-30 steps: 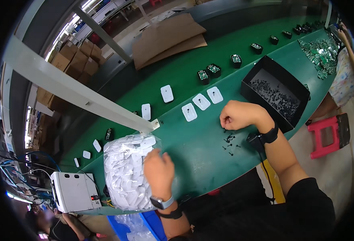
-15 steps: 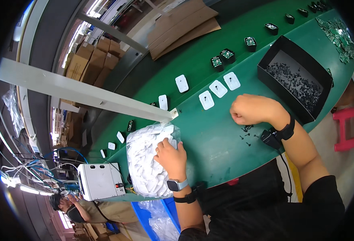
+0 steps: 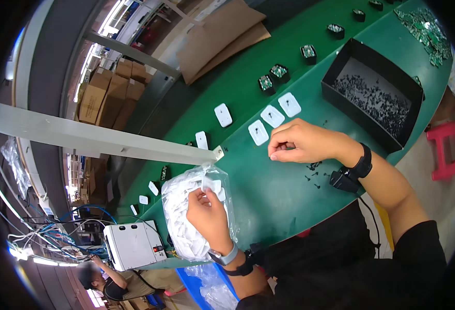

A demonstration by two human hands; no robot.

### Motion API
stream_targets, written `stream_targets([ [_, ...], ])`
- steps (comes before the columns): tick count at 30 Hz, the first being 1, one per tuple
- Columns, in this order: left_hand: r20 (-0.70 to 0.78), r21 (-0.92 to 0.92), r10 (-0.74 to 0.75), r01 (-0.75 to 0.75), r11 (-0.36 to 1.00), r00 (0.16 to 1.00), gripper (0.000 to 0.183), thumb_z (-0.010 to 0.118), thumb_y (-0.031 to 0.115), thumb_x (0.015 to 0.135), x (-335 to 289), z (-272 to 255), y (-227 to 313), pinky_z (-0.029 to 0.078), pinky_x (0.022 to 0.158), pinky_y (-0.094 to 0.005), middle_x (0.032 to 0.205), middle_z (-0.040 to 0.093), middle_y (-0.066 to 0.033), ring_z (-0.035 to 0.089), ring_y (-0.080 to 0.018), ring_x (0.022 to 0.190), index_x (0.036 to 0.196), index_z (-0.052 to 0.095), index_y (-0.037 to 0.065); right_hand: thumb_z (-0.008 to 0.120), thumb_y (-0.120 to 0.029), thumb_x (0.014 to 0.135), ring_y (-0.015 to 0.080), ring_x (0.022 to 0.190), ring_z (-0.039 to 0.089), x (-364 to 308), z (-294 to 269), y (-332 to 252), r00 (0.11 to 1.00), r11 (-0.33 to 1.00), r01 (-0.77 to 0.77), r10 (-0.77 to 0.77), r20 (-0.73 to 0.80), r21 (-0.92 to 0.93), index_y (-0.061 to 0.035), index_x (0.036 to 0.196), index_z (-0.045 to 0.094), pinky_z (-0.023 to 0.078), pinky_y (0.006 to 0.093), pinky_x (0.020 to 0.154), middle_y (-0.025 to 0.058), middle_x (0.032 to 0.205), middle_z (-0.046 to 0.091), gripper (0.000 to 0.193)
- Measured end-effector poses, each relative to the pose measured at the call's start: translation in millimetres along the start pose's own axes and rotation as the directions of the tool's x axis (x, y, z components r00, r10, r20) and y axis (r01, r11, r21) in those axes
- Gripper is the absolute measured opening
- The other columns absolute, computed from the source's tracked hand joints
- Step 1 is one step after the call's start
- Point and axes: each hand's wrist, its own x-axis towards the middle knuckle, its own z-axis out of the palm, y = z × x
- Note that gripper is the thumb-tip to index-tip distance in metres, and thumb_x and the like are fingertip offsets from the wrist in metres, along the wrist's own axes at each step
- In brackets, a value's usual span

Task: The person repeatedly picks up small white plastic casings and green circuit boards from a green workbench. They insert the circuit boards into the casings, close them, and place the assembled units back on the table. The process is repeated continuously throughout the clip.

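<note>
I have a bare stretch of the surface (image 3: 269, 206) between the bag and the loose screws (image 3: 315, 175), reaching to the near edge. Toward the far edge, three white covers (image 3: 258, 133) lie in a row, each with a dark screw.

The clear bag (image 3: 231, 219), near the surface's left end, is heaped with white covers; the black box (image 3: 358, 120), toward the right end, holds many dark screws. Below the near edge, a blue bin (image 3: 189, 284) contains clear plastic.

Half a second ago my left hand (image 3: 206, 212) was spread over the bag; now its fingers pinch one blurred white cover (image 3: 207, 182) there. My right hand (image 3: 294, 142) has shifted left, nearer the row, fingers curled; I cannot tell whether they grip anything.
</note>
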Motion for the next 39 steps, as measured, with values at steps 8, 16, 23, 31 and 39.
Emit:
stream_targets([
  [8,0.447,-0.826,-0.046,0.433,0.361,0.893,0.035,0.052,-0.006,0.094,-5,48,62,0.063,0.073,-0.0364,0.106,0.065,-0.0174,0.071,-0.0262,0.078,0.128,0.048,-0.006,0.070,-0.008,0.087,0.0174,0.072,0.063,3,26,-1,0.972,0.981,0.177,-0.163,-0.167,0.073,0.0019,0.089,0.067,0.053,0.0306,0.067,0.0085,0.083,0.065,0.011],
  [16,0.404,-0.866,0.087,0.350,0.356,0.910,0.045,0.056,-0.007,0.090,-12,81,67,0.055,0.094,-0.0357,0.122,0.062,-0.0139,0.064,-0.0218,0.109,0.134,0.050,-0.008,0.072,-0.008,0.086,0.0229,0.075,0.063,7,26,12,0.925,0.975,0.176,-0.211,-0.315,-0.136,0.0015,0.090,0.065,0.052,0.0327,0.067,0.0102,0.084,0.063,0.012],
  [23,0.434,-0.864,0.086,0.387,0.322,0.897,0.041,0.058,-0.005,0.092,-20,91,65,0.049,0.078,-0.0265,0.115,0.064,-0.0106,0.060,-0.0123,0.094,0.133,0.053,-0.009,0.074,-0.001,0.080,0.0215,0.075,0.064,7,27,18,0.915,0.962,0.190,-0.245,-0.322,-0.194,-0.0004,0.089,0.067,0.053,0.0311,0.064,0.0091,0.084,0.066,0.011],
  [31,0.443,-0.865,0.059,0.409,0.292,0.895,0.039,0.058,-0.006,0.093,-22,90,70,0.047,0.074,-0.0261,0.110,0.064,-0.0085,0.057,-0.0107,0.086,0.132,0.053,-0.010,0.073,-0.006,0.083,0.0277,0.072,0.058,11,28,19,0.897,0.925,0.227,-0.320,-0.304,-0.306,0.0003,0.086,0.063,0.049,0.0367,0.065,0.0102,0.079,0.060,0.013],
  [39,0.425,-0.871,0.088,0.380,0.311,0.901,0.037,0.059,-0.006,0.094,-22,91,66,0.050,0.080,-0.0277,0.113,0.062,-0.0083,0.060,-0.0127,0.094,0.130,0.054,-0.010,0.071,-0.006,0.084,0.0271,0.072,0.057,11,29,17,0.888,0.892,0.255,-0.369,-0.275,-0.373,-0.0005,0.086,0.062,0.048,0.0373,0.066,0.0094,0.078,0.059,0.010],
])
